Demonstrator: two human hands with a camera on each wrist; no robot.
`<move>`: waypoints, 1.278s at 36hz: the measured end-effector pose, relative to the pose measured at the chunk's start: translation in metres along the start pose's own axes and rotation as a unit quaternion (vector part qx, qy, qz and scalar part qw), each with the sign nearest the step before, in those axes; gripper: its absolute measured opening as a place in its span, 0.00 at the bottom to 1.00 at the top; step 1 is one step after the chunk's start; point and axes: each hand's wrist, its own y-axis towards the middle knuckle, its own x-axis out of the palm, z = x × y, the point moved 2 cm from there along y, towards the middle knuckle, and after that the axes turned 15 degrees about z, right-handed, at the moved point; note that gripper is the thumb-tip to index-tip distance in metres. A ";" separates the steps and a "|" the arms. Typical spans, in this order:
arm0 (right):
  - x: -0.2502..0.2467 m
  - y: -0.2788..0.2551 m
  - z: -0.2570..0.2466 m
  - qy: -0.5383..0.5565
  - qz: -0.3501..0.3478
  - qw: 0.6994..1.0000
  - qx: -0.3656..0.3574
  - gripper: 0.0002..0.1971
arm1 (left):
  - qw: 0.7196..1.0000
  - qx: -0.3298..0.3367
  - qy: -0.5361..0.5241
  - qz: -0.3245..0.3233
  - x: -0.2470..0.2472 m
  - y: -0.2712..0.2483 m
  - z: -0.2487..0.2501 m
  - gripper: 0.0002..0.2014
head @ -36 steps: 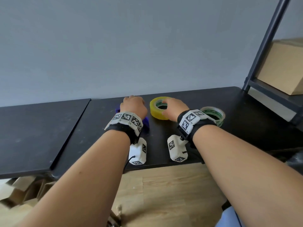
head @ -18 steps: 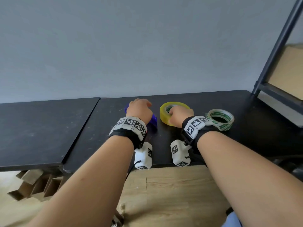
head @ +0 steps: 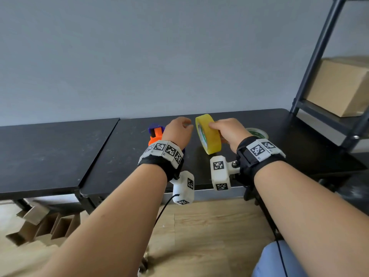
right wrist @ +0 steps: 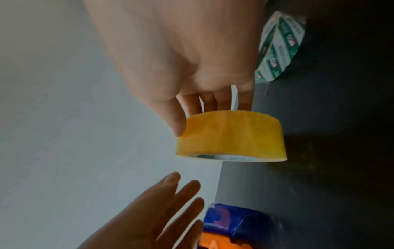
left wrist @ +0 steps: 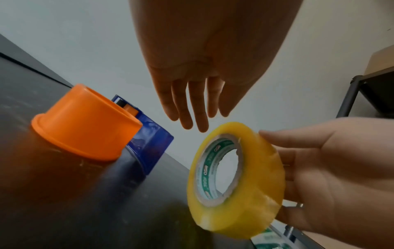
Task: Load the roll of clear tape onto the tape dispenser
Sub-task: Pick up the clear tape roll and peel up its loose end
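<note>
My right hand [head: 226, 131] holds the yellowish clear tape roll [head: 208, 133] on edge above the black table [head: 123, 156], thumb on its rim and fingers behind it. The left wrist view shows the roll [left wrist: 236, 178] with its green-and-white core facing the dispenser. The orange-and-blue tape dispenser [head: 156, 134] lies on the table under my left hand [head: 178, 130]; its orange drum [left wrist: 85, 124] stands free. My left hand [left wrist: 192, 104] hovers above it with fingers straight, holding nothing, fingertips close to the roll. The right wrist view shows the roll [right wrist: 231, 136] and the dispenser [right wrist: 234, 224].
A second roll with a green-printed core [head: 257, 133] lies flat on the table behind my right hand. A black metal shelf [head: 327, 114] with a cardboard box [head: 339, 86] stands at the right. A second table [head: 40, 154] adjoins on the left. Cardboard pieces [head: 40, 224] lie on the floor.
My right hand lifted the yellowish roll off the table and turned it on edge. My left hand rose off the dispenser and opened, uncovering the orange drum.
</note>
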 end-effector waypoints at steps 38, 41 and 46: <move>-0.007 -0.010 0.021 0.024 -0.010 0.998 0.066 0.18 | 1.000 0.001 -0.023 -0.016 0.037 0.006 0.025 0.20; -0.007 -0.010 0.022 0.025 -0.012 0.997 0.067 0.21 | 1.000 0.003 -0.010 -0.017 0.037 0.008 0.026 0.21; -0.009 -0.010 0.016 0.020 -0.013 0.998 0.054 0.10 | 0.999 -0.012 -0.017 -0.049 0.036 0.007 0.026 0.23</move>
